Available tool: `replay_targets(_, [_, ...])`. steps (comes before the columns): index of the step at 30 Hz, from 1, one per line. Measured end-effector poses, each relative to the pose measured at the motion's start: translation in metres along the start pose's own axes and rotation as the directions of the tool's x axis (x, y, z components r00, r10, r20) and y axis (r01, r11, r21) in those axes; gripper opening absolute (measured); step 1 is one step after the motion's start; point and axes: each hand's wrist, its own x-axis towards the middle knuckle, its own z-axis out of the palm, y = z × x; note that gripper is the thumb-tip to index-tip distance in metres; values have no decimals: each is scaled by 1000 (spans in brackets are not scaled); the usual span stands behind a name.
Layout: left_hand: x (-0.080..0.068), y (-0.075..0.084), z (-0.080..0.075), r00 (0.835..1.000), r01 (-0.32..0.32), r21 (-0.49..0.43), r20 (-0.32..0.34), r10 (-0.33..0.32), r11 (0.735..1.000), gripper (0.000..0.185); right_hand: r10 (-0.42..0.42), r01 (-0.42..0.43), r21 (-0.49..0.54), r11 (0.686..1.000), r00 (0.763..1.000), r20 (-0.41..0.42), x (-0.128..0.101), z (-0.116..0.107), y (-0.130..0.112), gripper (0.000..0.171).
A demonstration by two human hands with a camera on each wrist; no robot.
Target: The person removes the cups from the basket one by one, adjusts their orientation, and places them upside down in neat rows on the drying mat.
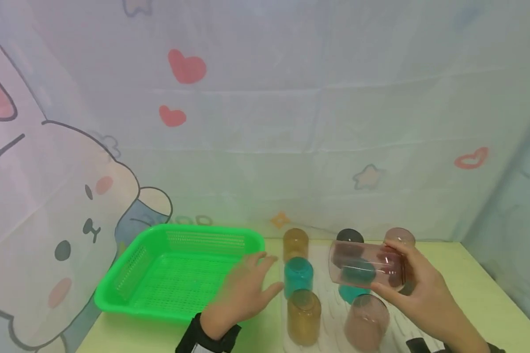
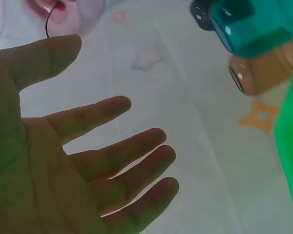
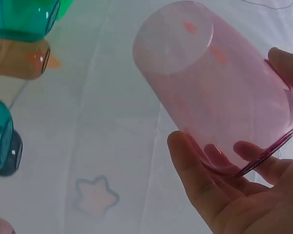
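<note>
Pale green table (image 1: pixel 468 274), cartoon sheet (image 1: pixel 291 122) backdrop, green basket (image 1: pixel 128 274) left.

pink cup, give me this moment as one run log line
right hand: holds pink cup sideways, lifted | left hand: open, empty, beside green basket

Pink see-through cup (image 1: pixel 365 267) in the right hand (image 1: pixel 424 294). Standing cups: two amber (image 1: pixel 295 243) (image 1: pixel 303 316), one teal (image 1: pixel 298 276), a second teal (image 1: pixel 351 293), one dark, near black (image 1: pixel 350 236), two more pink (image 1: pixel 366 321) (image 1: pixel 399 237). Basket (image 1: pixel 128 282) bright green, perforated. Bench (image 1: pixel 468 274) pale yellow-green. Backdrop cloth (image 1: pixel 291 122) white with red hearts, a grey-blue star, an orange diamond and a pink-cheeked rabbit.
</note>
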Motion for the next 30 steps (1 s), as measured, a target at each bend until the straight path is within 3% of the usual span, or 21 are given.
replay_targets(4, [-2, -15, -10, 995, 9, 100, 97, -18, 995, 41, -36, 39, -161, 986, 999, 24, 5, -22, 5, 79])
replay_targets(8, [-5, -26, -20, 978, -11, 173, 205, -25, 985, 38, -57, 73, -256, 964, 996, 67, 4, -43, 18, 81])
replay_targets(11, [-9, -34, -26, 965, -13, 172, 259, -33, 985, 37, -50, 78, -286, 955, 993, 105, 2, -55, 29, 80])
replay_targets(14, [-14, -40, -30, 952, 8, 140, 303, -51, 990, 35, 30, 22, -310, 951, 986, 163, -4, -64, 37, 76])
replay_targets(17, [-19, -43, -31, 944, 25, 105, 324, -58, 994, 34, 156, -68, -333, 941, 956, 247, -9, -70, 44, 71])
replay_targets(20, [-24, -44, -32, 943, 43, 86, 325, -69, 995, 34, 271, -151, -352, 924, 908, 320, -14, -70, 54, 72])
replay_targets(23, [-28, -45, -33, 943, 60, 63, 323, -78, 996, 36, 309, -165, -380, 910, 881, 357, -21, -64, 68, 72])
replay_targets(30, [-40, -44, -36, 939, 91, 9, 331, -89, 996, 35, 198, -13, -473, 881, 918, 344, -40, -48, 103, 65])
